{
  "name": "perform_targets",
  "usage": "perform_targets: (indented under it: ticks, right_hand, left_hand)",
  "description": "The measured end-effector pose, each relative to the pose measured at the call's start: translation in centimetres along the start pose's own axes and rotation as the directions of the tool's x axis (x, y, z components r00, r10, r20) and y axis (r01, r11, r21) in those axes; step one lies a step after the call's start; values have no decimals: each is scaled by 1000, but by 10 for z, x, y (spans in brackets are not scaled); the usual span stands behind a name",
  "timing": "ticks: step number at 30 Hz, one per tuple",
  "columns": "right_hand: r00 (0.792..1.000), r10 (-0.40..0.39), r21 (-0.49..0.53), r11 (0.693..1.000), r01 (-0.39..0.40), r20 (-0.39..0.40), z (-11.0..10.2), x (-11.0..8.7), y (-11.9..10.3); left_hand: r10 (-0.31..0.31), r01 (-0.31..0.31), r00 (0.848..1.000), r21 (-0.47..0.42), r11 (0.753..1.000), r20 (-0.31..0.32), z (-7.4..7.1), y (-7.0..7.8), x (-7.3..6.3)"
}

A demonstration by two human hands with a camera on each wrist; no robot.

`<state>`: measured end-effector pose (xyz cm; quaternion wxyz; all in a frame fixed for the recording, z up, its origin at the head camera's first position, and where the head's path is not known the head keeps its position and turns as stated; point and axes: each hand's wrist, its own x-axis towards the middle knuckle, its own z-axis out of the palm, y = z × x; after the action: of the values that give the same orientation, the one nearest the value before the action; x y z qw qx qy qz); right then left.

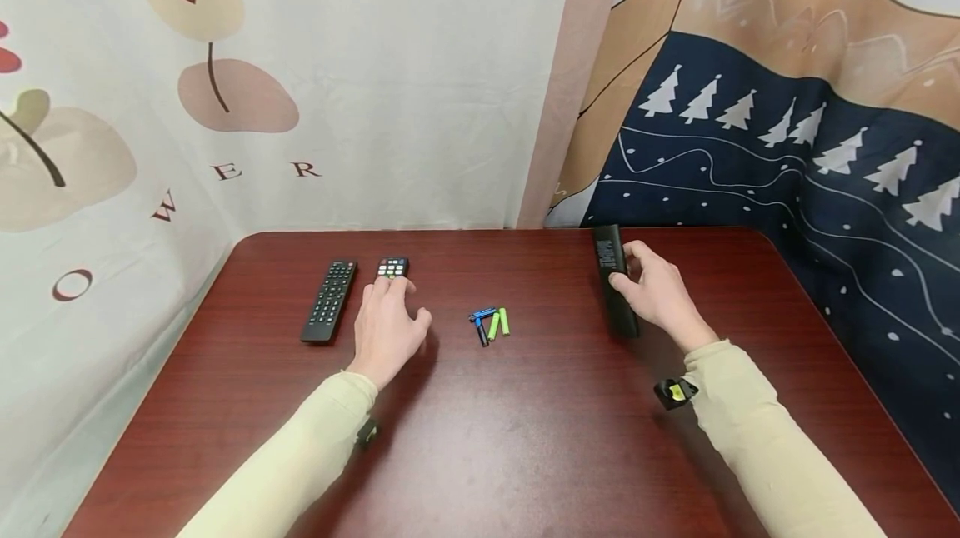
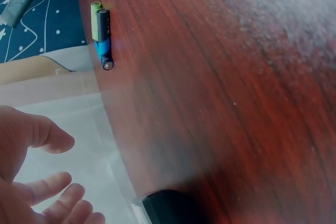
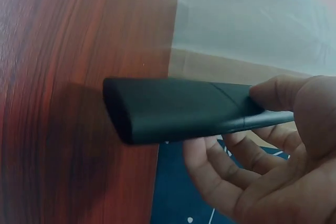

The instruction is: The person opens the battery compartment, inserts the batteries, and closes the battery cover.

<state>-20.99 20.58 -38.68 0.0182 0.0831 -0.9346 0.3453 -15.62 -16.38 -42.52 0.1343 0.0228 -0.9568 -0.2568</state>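
In the head view my right hand (image 1: 660, 288) grips a black remote control (image 1: 617, 296) with its label side up. The right wrist view shows the thumb on that remote's back (image 3: 173, 108) and the fingers curled beneath it. On the left, my left hand (image 1: 390, 330) hovers over a second remote with pale buttons (image 1: 393, 266), covering its lower part. Loosely bent and spread, the left fingers (image 2: 58, 187) hold nothing in the left wrist view; a dark remote end (image 2: 173, 208) shows beside them.
A third black remote (image 1: 330, 302) lies left of my left hand. Between the hands are small batteries, green ones (image 1: 504, 321) and blue-black ones (image 1: 482, 332). The brown table (image 1: 510, 455) ends at patterned curtains (image 1: 420, 88) at the back.
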Motion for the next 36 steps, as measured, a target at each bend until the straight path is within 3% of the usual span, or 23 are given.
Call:
perform_targets:
  ticks: [6, 19, 27, 36]
  right_hand:
    - [1000, -10, 99, 995, 10, -1, 5, -2, -4]
    - [1000, 20, 296, 955, -26, 23, 23, -4, -14]
    - [998, 8, 346, 938, -27, 56, 33, -6, -20]
    - [993, 0, 391, 919, -47, 119, 43, -7, -25]
  left_hand:
    - [6, -6, 1000, -2, 1000, 0, 0, 3, 0]
    - [27, -27, 1000, -13, 1000, -14, 2, 8, -1]
    - [43, -43, 999, -13, 999, -19, 2, 11, -2]
    - [100, -101, 994, -22, 995, -40, 7, 14, -4]
